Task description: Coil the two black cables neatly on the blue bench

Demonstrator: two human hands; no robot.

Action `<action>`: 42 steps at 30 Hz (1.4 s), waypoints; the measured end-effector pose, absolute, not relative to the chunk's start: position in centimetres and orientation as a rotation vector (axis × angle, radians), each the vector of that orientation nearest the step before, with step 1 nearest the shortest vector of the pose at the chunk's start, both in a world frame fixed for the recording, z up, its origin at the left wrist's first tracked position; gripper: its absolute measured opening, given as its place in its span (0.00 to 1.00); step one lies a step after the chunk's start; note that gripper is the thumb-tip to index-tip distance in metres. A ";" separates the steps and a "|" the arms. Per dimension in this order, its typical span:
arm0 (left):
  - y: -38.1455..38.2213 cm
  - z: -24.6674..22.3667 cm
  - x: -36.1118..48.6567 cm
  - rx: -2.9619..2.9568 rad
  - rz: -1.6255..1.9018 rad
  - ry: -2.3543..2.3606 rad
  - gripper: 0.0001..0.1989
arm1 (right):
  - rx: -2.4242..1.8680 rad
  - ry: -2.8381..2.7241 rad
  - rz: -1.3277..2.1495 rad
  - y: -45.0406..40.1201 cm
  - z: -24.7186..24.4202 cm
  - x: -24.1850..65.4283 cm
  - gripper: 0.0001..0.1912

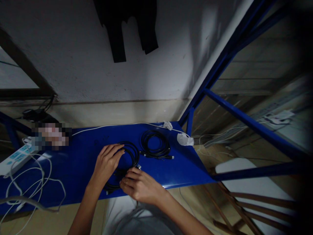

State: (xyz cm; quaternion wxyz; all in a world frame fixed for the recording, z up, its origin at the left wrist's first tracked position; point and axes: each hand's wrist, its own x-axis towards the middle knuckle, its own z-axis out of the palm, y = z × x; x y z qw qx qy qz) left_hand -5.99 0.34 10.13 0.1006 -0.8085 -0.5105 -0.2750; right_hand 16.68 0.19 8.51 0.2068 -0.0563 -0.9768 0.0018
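A coiled black cable (135, 152) is between my two hands over the blue table. My left hand (107, 160) curls its fingers over the left side of the loops, gripping them. At the near side, my right hand (140, 184) is closed around the cable, and a metal plug end (139, 166) shows beside its fingers. A second black cable coil (146, 150) lies on the table to the right, its plug ends pointing right. More black cable (111, 188) with a plug end lies under my hands, partly hidden.
The blue table (181, 169) stands against a wall. At left are a white power strip (17, 156) and tangled white cords (36, 189). White crumpled pieces (185, 139) sit at the back right. Blue frame bars (249, 130) and a wooden chair (259, 192) stand right.
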 end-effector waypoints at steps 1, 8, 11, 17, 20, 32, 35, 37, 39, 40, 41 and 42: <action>0.3 10.1 -5.9 -2.385 -0.803 -1.520 0.13 | -0.157 -2.720 0.004 0.1 8.5 16.7 0.09; 0.3 10.5 -5.3 -2.367 -0.726 -1.540 0.10 | -0.169 -2.743 0.001 -0.1 8.4 16.6 0.07; 0.3 10.6 -5.1 -2.361 -0.701 -1.566 0.08 | -0.166 -2.722 -0.012 -0.1 8.3 16.5 0.08; 0.3 10.6 -4.8 -2.354 -0.682 -1.582 0.06 | -0.154 -2.681 -0.036 -0.3 8.3 16.2 0.09; 0.1 10.6 -4.8 -2.373 -0.723 -1.557 0.07 | -0.149 -2.690 -0.038 -0.4 8.4 16.2 0.08; -0.5 10.7 -4.4 -2.426 -0.839 -1.534 0.09 | -0.152 -2.727 -0.014 -0.4 8.0 16.4 0.08; -0.7 10.7 -4.4 -2.431 -0.877 -1.557 0.09 | -0.163 -2.702 -0.008 -0.5 8.0 16.4 0.09; -0.7 10.6 -4.3 -2.442 -0.900 -1.558 0.09 | -0.167 -2.693 -0.017 -0.5 8.1 16.4 0.10; -0.7 10.5 -4.2 -2.452 -0.933 -1.551 0.09 | -0.166 -2.701 -0.030 -0.6 8.3 16.4 0.10; -0.7 10.4 -4.2 -2.454 -0.951 -1.549 0.09 | -0.166 -2.710 -0.032 -0.6 8.3 16.4 0.10; -0.7 10.4 -4.1 -2.456 -0.967 -1.550 0.10 | -0.166 -2.717 -0.031 -0.6 8.3 16.4 0.10; -0.7 10.3 -4.0 -2.462 -0.980 -1.554 0.10 | -0.167 -2.722 -0.025 -0.6 8.4 16.4 0.10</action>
